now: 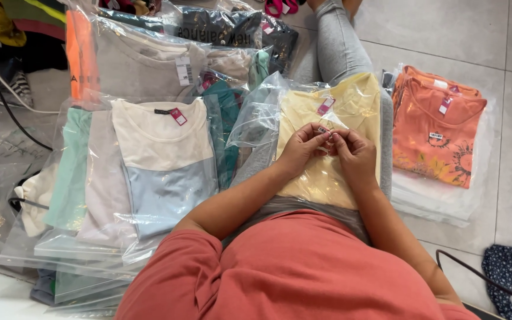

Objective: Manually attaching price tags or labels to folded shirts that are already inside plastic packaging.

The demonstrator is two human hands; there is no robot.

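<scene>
In the middle of the frame, the left hand [299,149] and the right hand [354,155] meet over a folded yellow shirt [327,178] that lies on the person's lap, on the gray pants [339,41]. The fingertips of both hands are pinched together on something tiny, close to a small tag; it is too small to tell just what they grip. A clear plastic bag [259,115] sits around the top of the yellow shirt, and a pink tag [326,105] shows near the collar. To the left of the hands, a white and light blue shirt [164,172] lies in its own clear bag, on a stack of other bagged shirts, with a mint green one [72,172] at the far left. In the upper left of the frame there are more bagged clothes and a bright orange piece [81,53]. On the right side, an orange shirt [437,133] with a sun picture lies in a bag on the tile floor [505,35]. In the lower right corner is a dark blue dotted cloth [508,278].
</scene>
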